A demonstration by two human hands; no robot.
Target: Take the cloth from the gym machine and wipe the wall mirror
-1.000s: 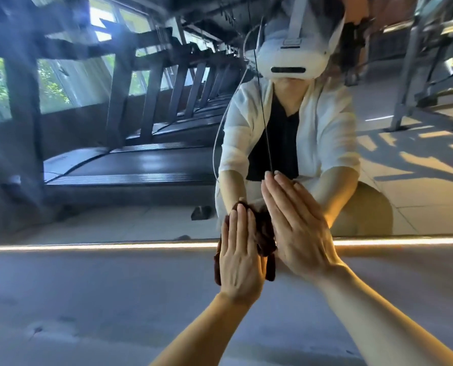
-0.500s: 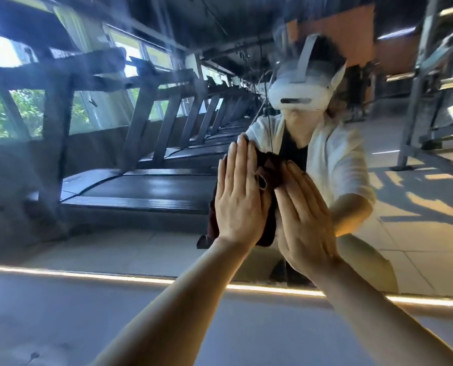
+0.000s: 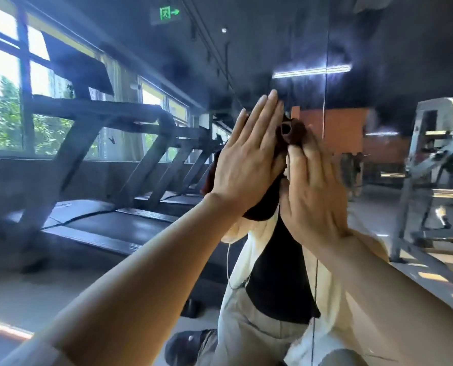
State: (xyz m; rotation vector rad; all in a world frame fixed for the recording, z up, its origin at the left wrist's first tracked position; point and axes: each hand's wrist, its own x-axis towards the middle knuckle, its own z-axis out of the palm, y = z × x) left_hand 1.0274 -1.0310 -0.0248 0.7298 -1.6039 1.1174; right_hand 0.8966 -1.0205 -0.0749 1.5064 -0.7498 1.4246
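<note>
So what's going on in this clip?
A person is wiping a wall mirror in a gym. Both hands press a dark brown cloth flat against the glass: the left hand and right hand sit side by side, fingers straight and pointing up. Treadmills show in the reflection. The wipe is under way.

Bare forearms, left hand (image 3: 246, 159) and right hand (image 3: 312, 196) without rings or watch. In the mirror (image 3: 273, 48): white open jacket (image 3: 249, 249), black top (image 3: 278, 273), pale trousers (image 3: 246, 339), possibly beige.

Cloth (image 3: 291, 133) between flat hands and mirror (image 3: 273, 48), treadmills (image 3: 109, 165) reflected left.
</note>
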